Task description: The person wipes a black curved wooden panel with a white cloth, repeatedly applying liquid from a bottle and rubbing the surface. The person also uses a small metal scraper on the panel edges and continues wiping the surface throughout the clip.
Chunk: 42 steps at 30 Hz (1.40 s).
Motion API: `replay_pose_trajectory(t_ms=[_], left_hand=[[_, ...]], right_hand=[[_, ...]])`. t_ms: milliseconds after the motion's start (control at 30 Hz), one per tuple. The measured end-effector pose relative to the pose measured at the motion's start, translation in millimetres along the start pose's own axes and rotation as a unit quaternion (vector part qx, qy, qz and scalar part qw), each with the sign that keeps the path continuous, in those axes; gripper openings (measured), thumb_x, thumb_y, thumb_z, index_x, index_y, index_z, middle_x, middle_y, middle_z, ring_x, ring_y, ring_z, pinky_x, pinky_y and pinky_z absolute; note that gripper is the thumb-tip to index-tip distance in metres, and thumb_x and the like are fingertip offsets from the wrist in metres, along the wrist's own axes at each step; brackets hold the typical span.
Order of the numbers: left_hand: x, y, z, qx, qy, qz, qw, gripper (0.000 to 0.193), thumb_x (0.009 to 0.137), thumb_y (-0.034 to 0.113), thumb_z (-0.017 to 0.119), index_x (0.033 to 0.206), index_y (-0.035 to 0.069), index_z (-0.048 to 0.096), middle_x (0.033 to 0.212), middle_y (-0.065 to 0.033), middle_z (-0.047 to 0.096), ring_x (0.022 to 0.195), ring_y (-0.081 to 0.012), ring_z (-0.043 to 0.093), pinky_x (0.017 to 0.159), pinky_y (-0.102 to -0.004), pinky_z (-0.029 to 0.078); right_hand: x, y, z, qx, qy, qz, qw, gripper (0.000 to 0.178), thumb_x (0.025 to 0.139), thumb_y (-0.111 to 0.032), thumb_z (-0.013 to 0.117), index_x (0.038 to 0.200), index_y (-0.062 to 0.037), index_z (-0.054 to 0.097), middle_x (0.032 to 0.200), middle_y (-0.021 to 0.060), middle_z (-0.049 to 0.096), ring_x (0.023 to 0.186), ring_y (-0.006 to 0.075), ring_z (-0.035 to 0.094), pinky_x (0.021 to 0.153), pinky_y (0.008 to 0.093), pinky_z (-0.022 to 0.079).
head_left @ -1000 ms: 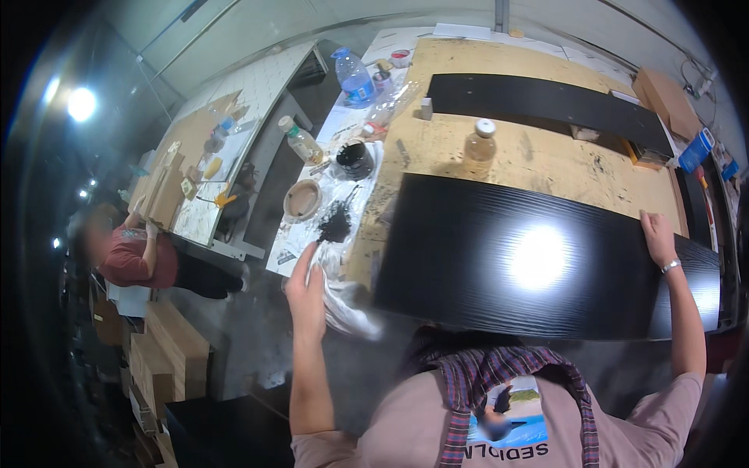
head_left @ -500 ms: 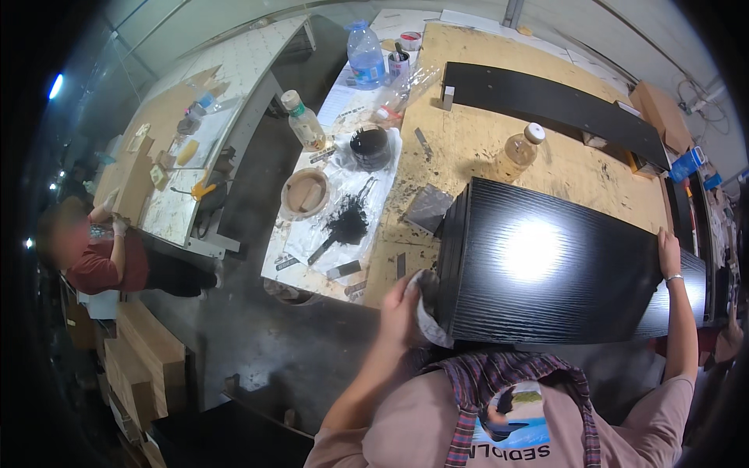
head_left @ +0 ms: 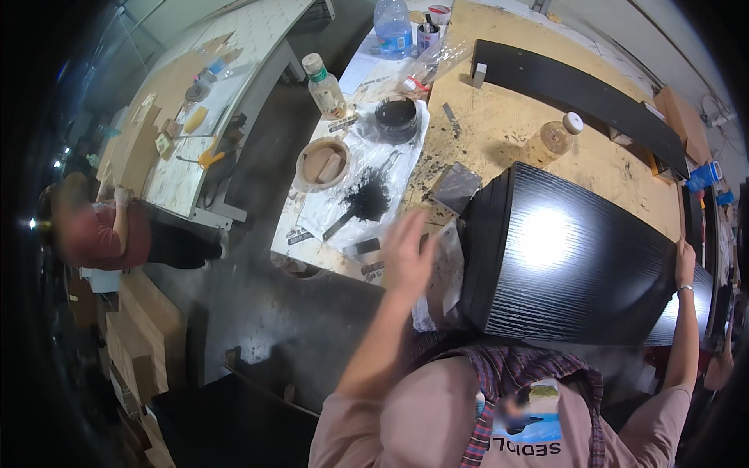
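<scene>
A stack of glossy black wood-grain boards (head_left: 581, 269) lies in front of me, its left end showing several layered edges. My right hand (head_left: 684, 265) grips the top board's far edge near its right end. My left hand (head_left: 407, 253) is raised just left of the stack, fingers spread and slightly blurred. Right beside it, a greyish-white rag (head_left: 443, 269) hangs against the left end of the boards. A grey square pad (head_left: 456, 188) lies on the table just beyond that end.
A black paint tub (head_left: 396, 119), a round bowl of brown paste (head_left: 322, 164) and a bottle (head_left: 324, 87) stand on the left. A jar (head_left: 555, 139) stands behind the boards, before a long black panel (head_left: 577, 101). A co-worker (head_left: 117, 226) stands by another table.
My left hand has let go of the rag and opened, moving up and away from the boards' end. My right hand keeps its grip. The view has shifted slightly.
</scene>
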State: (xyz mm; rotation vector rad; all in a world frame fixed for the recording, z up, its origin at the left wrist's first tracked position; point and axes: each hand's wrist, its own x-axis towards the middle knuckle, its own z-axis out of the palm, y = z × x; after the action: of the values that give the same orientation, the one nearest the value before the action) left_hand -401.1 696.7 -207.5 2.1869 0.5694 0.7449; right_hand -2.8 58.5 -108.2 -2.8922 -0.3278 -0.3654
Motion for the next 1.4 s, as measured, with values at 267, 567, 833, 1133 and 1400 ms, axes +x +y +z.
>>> replay_pose_trajectory(t_ms=[267,567,833,1133,1400], left_hand=[[-38,-104,-76,0.228,-0.024,-0.058,0.972,0.056,0.079,0.005,0.075,0.132,0.004,0.061,0.120,-0.0153,0.064,0.117,-0.0353,0.055,0.103,-0.0484,0.043],[1,26,-68,-0.273,0.112,-0.166,0.941,0.038,0.088,0.001,0.069,0.126,0.000,0.065,0.110,-0.0076,0.067,0.100,-0.0156,0.061,0.088,-0.0315,0.049],[4,147,-41,-0.592,0.009,-0.085,0.801,0.035,0.092,0.003,0.070,0.125,-0.003,0.060,0.117,-0.0059,0.064,0.102,-0.0112,0.060,0.090,-0.0265,0.048],[-50,16,-33,0.146,-0.033,0.000,0.989,0.055,0.081,0.023,0.082,0.127,0.003,0.062,0.122,-0.0155,0.065,0.116,-0.0371,0.059,0.105,-0.0483,0.042],[-75,-18,-8,-0.008,-0.014,-0.059,0.998,0.016,0.084,0.008,0.071,0.098,0.002,0.074,0.093,-0.0140,0.068,0.093,-0.0298,0.065,0.084,-0.0404,0.050]], right_hand=[[4,17,-9,-0.038,0.004,-0.023,0.999,0.047,0.106,-0.031,0.043,0.094,0.0115,0.058,0.086,0.0318,0.061,0.085,0.0483,0.060,0.079,0.0488,0.046],[-82,-383,-52,0.331,-0.118,-0.216,0.911,0.023,0.087,0.001,0.068,0.109,0.0002,0.072,0.111,0.0125,0.073,0.101,0.0213,0.069,0.091,0.0331,0.054],[-152,-521,-50,0.655,-0.435,-0.060,0.615,0.033,0.091,-0.006,0.075,0.122,0.0032,0.066,0.110,0.0057,0.072,0.100,0.0081,0.064,0.088,0.0259,0.054],[-109,-491,-61,0.568,-0.326,-0.152,0.740,0.029,0.094,-0.002,0.070,0.122,-0.0007,0.062,0.108,0.0037,0.067,0.095,0.0121,0.064,0.087,0.0251,0.052],[-139,-494,-72,0.305,-0.252,-0.453,0.799,0.051,0.071,0.002,0.080,0.119,-0.0026,0.065,0.093,0.0120,0.061,0.084,0.0301,0.062,0.073,0.0407,0.051]])
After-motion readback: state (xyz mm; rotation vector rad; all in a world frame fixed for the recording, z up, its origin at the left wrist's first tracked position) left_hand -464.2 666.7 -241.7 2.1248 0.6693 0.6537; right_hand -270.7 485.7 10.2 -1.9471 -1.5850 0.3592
